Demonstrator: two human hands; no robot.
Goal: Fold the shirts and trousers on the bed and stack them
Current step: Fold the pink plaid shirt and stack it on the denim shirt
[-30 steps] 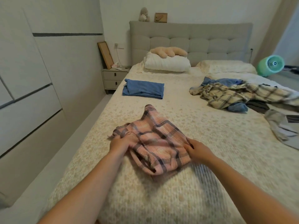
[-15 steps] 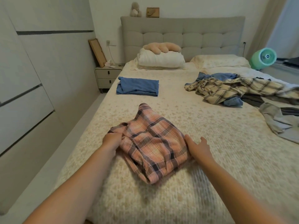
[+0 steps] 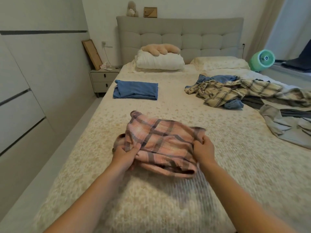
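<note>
Head view: pink plaid shirt [image 3: 161, 145], folded, mid-bed [image 3: 210, 165]; half a second ago the right hand [image 3: 204, 151] lay flat beside it, now both it and the left hand [image 3: 125, 154] grip its side edges, fingers curled into cloth. Likely next: lifted onto the folded blue garment [image 3: 136, 90]; unfolded clothes pile [image 3: 244, 95] remains.

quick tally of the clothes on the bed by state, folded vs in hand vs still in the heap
Folded and set down: 1, the blue garment
Held by both hands: 1, the pink plaid shirt
Unfolded heap on the right: at least 4 show, a beige plaid shirt, blue denim, a dark piece and a grey piece; overlaps hide any more
Total: at least 6
</note>
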